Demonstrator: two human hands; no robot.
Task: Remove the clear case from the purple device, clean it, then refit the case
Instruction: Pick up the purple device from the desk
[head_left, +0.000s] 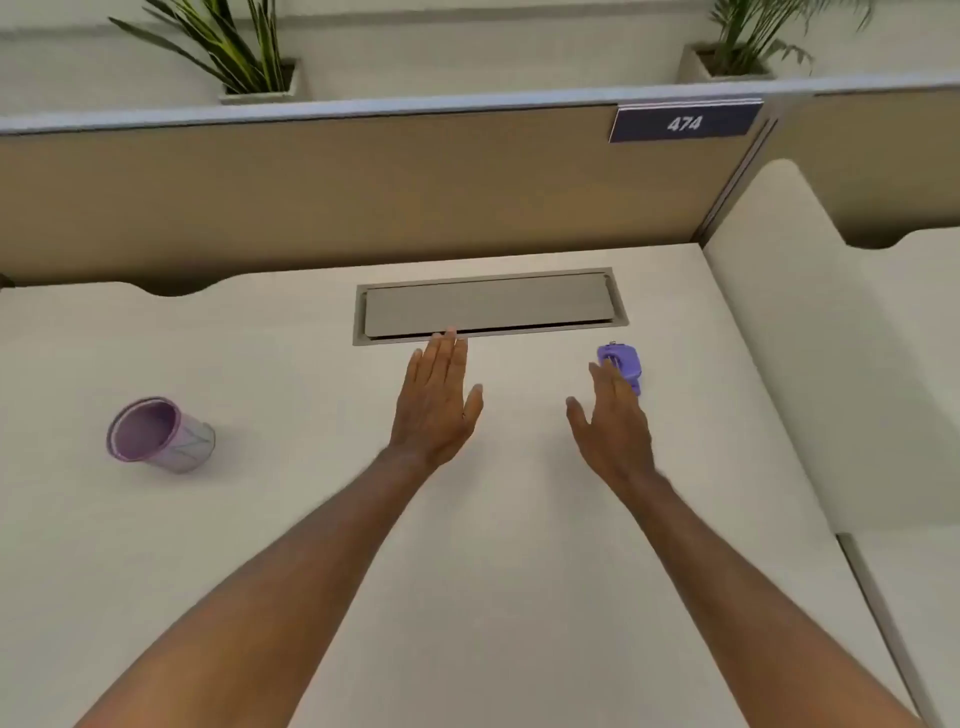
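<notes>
The small purple device (621, 362) lies on the white desk (260, 519) toward the right, just in front of the cable hatch. Its clear case is too small to make out. My right hand (613, 421) is flat and open, palm down, with its fingertips at the device's near left edge, partly covering it. My left hand (439, 400) is also open with fingers together, stretched out over the desk at centre, its fingertips reaching the front rim of the hatch. Neither hand holds anything.
A purple cup (158, 435) stands at the left of the desk. A grey cable hatch (488, 304) is set into the desk at the back. A beige partition (363, 187) with a number plate (684, 122) rises behind, and a white side panel (810, 364) borders the right.
</notes>
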